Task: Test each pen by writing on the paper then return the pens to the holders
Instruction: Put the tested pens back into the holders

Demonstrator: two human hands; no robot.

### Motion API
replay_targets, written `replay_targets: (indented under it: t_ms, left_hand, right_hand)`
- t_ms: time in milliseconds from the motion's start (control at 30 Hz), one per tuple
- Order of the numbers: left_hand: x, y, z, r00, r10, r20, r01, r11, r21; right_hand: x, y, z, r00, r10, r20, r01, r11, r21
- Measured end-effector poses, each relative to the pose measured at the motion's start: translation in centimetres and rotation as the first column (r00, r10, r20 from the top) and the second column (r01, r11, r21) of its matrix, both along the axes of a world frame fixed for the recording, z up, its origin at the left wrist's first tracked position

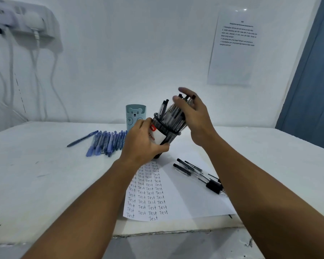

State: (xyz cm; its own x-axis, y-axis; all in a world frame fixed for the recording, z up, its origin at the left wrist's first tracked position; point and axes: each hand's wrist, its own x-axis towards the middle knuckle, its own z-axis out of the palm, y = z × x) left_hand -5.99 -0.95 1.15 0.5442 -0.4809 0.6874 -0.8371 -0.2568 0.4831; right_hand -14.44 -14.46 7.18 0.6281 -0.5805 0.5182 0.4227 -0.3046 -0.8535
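My left hand (pixel 144 141) grips the mesh holder (pixel 163 135), right hand (pixel 193 113) loosely cupping its pens (pixel 173 114); beside the paper (pixel 178 195), black pens (pixel 195 172) and blue pens (pixel 108 141) look unreturned.

even, cool bluish light; glare on the wall sheet (pixel 236 47); right hand (pixel 193 113) motion-blurred; edges bend with wide-angle distortion.

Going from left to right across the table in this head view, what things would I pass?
Loose dark blue pen → row of blue pens → bear pen holder → black mesh holder tilted in the left hand → black pens on the paper.
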Motion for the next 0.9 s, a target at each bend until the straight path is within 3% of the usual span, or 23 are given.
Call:
replay_targets:
  t_ms: [100, 200, 500, 667, 800, 900]
  left_hand:
    - [0.0, 0.1, 0.0, 1.0, 0.021, 0.007, -0.021, 1.0, 0.006]
    - [0.0, 0.1, 0.1, 0.999, 0.019, 0.03, -0.019, 1.0, 0.016]
    - [0.3, 0.1, -0.1, 0.999, 0.037, 0.014, -0.037, 0.999, 0.015]
    - [0.3, 0.1, -0.2, 0.999, 0.019, 0.035, -0.02, 0.999, 0.037]
    - [0.5, -0.2, -0.2, 0.996, 0.043, 0.083, -0.048, 0.997, 0.059]
    - [0.3, -0.5, -0.3, 0.99, 0.04, 0.135, -0.057, 0.99, 0.13]
  right_hand:
    - [-0.1, 0.0, 0.1, 0.997, -0.074, -0.023, 0.076, 0.99, 0.12]
    - [0.0, 0.2, -0.1, 0.995, -0.06, -0.082, 0.064, 0.997, 0.043]
    - [-0.7, -0.2, 0.7, 0.978, -0.149, -0.147, 0.155, 0.987, 0.031]
    - [-1.0, -0.2, 0.6, 0.97, -0.131, -0.205, 0.119, 0.99, -0.068]
    - [-1.4, -0.6, 1.4, 0.939, -0.29, -0.185, 0.275, 0.956, -0.101]
    - [-1.2, -0.3, 2.0, 0.941, -0.294, -0.167, 0.218, 0.905, -0.366]
